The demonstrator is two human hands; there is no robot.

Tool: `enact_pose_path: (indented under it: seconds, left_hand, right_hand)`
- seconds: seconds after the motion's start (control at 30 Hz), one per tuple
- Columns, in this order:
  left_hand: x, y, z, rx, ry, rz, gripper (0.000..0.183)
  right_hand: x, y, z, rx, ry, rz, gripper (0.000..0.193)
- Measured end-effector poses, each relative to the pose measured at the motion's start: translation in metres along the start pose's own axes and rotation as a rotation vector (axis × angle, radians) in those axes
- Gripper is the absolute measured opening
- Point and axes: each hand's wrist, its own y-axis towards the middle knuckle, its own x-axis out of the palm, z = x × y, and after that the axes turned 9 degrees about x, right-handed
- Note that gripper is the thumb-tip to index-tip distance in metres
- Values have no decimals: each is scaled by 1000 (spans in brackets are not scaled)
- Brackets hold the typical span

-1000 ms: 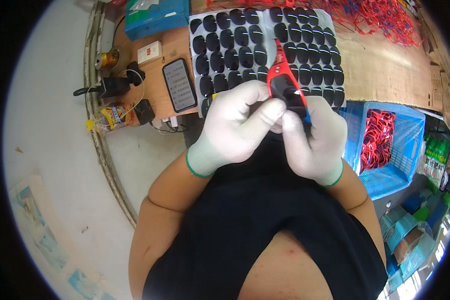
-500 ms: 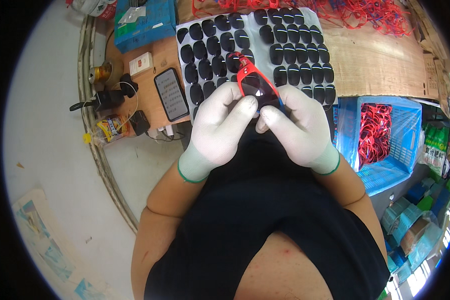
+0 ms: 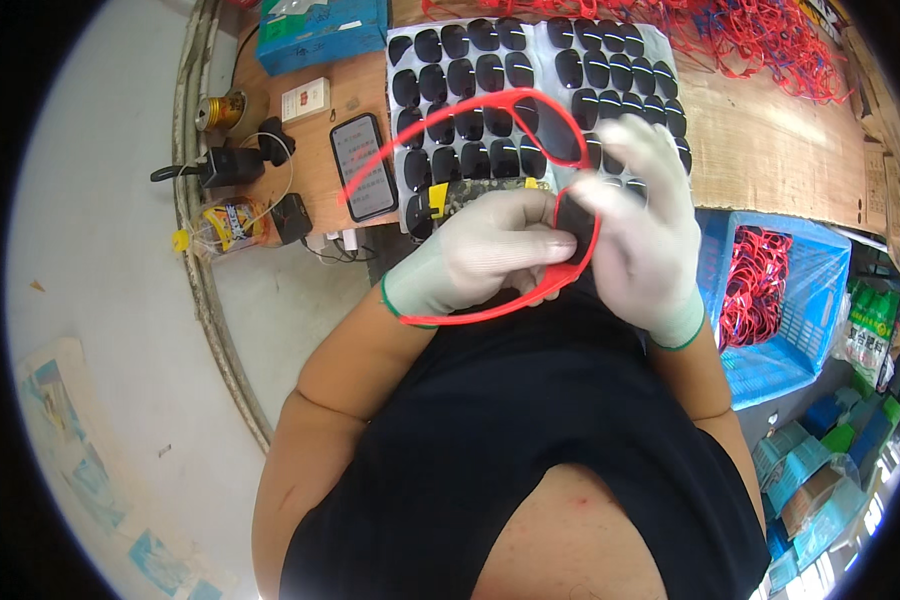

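Observation:
My left hand [image 3: 500,245], in a white glove with a green cuff, pinches red-framed sunglasses [image 3: 548,128] at one lens, the thumb lying on the dark surface. Dark lenses sit in both sides of the frame, and its two red temples stretch out to the left, one above my left hand and one below. My right hand [image 3: 645,225], gloved the same way, is beside the frame's front, fingers apart and partly blurred by motion. Whether its thumb touches the frame I cannot tell. Beyond the hands, dark lenses [image 3: 460,78] lie in rows on a white sheet [image 3: 543,75].
A camouflage-and-yellow item [image 3: 485,193] lies behind my left hand. On the left are a phone [image 3: 364,165], a small white box [image 3: 305,99], a can [image 3: 220,111] and a blue box [image 3: 322,38]. A blue crate [image 3: 815,290] of red frames stands right; tangled red frames [image 3: 750,40] lie far right.
The sunglasses have turned, so both temples now spread to the left. My right hand has let go of its pinch and spread its fingers; my left hand keeps hold.

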Motion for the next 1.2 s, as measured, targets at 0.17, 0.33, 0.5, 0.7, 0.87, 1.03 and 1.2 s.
enact_pose_path:
  seconds: [0.17, 0.33, 0.5, 0.7, 0.87, 1.03, 1.2]
  left_hand:
    - [14, 2, -3, 251, 781, -95, 17]
    - [20, 6, -27, 614, 748, 5, 22]
    - [17, -7, -32, 723, 957, -23, 26]
    - [11, -12, -40, 707, 1048, -28, 31]
    - [15, -14, -38, 683, 972, 2, 37]
    - [19, -13, -25, 766, 1138, -23, 38]
    - [12, -5, -19, 720, 1161, -27, 24]
  right_hand:
    - [4, -12, -7, 737, 1349, -318, 51]
    - [9, -2, -25, 745, 993, -432, 37]
    - [14, -6, -26, 380, 791, -209, 24]
    - [27, -20, -36, 362, 700, -13, 22]
    - [31, -24, -32, 251, 630, 38, 22]
    - [30, -21, -32, 242, 710, 38, 22]
    - [16, -2, -15, 314, 1100, -271, 9]
